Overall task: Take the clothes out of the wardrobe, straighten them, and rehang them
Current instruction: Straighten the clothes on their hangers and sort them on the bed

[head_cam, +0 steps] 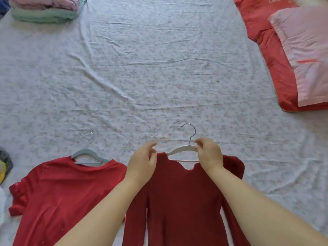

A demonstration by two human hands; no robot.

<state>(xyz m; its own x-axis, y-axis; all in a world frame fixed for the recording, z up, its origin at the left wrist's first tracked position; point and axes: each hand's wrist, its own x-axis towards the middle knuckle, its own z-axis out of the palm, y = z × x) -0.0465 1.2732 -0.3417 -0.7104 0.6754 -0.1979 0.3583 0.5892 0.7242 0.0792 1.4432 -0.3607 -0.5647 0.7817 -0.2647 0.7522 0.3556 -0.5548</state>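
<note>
Right hand (209, 153) grips white hanger (182, 149); left hand (142, 161) pinches dark red top (182, 201)

Bright, flat daylight; the source is out of view. Past the right hand (209, 153) and left hand (142, 158), the bed sheet (159, 68) is evenly lit, its creases marked only by faint soft shading. Far right of the right hand, the top corner burns out white (detail lost) above the pink pillow (305, 50). Small sheen on the hook of the white hanger (182, 150). The dark red garment (182, 201) at the left hand is murky, weave unresolved. The folded pile (44, 9) far to the left is smeared. Wide-angle bowing at the edges; slightly soft overall.
</note>
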